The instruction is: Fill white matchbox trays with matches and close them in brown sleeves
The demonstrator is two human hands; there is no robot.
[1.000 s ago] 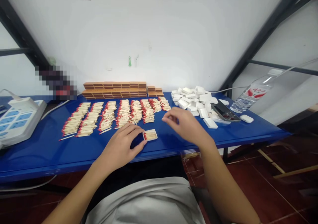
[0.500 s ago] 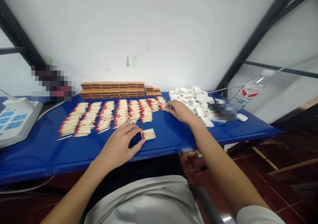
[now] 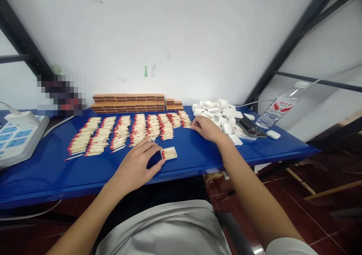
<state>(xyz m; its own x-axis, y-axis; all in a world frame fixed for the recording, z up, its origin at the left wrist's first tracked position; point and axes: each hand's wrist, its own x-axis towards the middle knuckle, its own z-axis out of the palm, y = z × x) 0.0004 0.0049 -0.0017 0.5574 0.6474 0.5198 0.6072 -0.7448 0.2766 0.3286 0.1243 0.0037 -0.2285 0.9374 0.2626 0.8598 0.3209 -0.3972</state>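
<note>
A small white matchbox tray [image 3: 170,157] lies on the blue table, partly filled with red-tipped matches [image 3: 167,154]. Its left end is between the thumb and index finger of my left hand [image 3: 139,160], which is closed on it. At the right end of the rows, beside the last pile of matches [image 3: 185,119], my right hand [image 3: 207,128] rests with curled fingers. Whatever its fingertips hold is hidden. Several slanted rows of loose matches [image 3: 138,129] stretch to the left, their red heads mostly pointing left.
Brown matchboxes [image 3: 127,106] are stacked along the wall. Right of my right hand is a heap of white trays [image 3: 216,111], with a phone [image 3: 251,127], a white case [image 3: 273,134] and a water bottle [image 3: 278,108] beyond. A power strip [image 3: 19,142] stands at the left.
My right hand has shifted slightly right and toward me, by the edge of the last match pile. My left hand and the tray have stayed in place.
</note>
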